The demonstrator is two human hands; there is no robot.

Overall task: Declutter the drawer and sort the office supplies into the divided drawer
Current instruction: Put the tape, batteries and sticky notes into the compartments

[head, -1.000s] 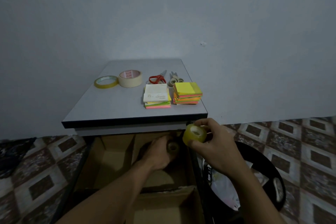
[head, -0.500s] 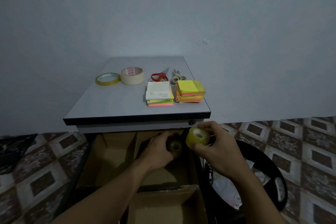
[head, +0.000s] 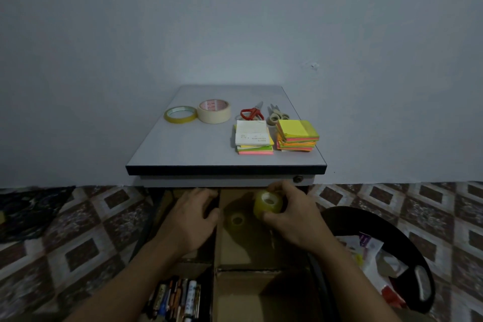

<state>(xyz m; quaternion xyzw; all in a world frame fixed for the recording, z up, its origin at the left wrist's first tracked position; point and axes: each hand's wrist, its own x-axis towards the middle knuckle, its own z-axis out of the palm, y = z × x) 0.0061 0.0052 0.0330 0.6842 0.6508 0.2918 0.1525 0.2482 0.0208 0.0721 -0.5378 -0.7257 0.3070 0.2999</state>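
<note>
Pens (head: 177, 298) are sorted, near-left compartment. Your left hand (head: 194, 217) lies over the divider (head: 217, 243); can't tell if it grips anything. One tape roll (head: 236, 220) lies in the back-right compartment. Your right hand (head: 292, 219) pinches a second roll (head: 267, 204) just above it. To sort from the desk (head: 188, 146): thin tape (head: 180, 114), masking tape (head: 214, 110), red scissors (head: 251, 113), grey scissors (head: 277, 117), sticky notes (head: 298, 134). The bin (head: 418, 282) on the right isn't blocking.

Left hand (head: 193, 219) off the small tape roll (head: 237, 220) (now loose in its compartment (head: 261, 248)).
</note>
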